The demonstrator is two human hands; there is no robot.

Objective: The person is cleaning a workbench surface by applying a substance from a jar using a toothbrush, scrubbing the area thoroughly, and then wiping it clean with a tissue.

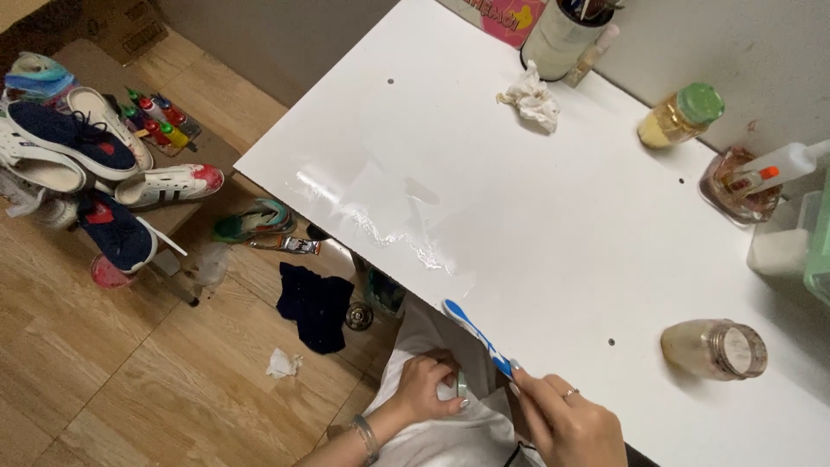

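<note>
Presently right hand (566, 419) pinches a blue-and-white toothbrush (475, 335) by its handle at the table (536, 225) edge. Left hand (424, 387) is curled around a small pale object over white cloth (450, 432), below the edge.

L hand (425, 387) low, grip curled shut | R hand (566, 421) fingers pinched, wrist bent

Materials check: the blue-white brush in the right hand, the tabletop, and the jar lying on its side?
Brush: likely glossy plastic, moulded blue-and-white handle. Tabletop: smooth white laminate or coated board, to judge by the wet streaks' glare and the small drilled holes. Jar: clear glass or hard plastic, see-through wall with brownish residue; cannot tell which.
</note>
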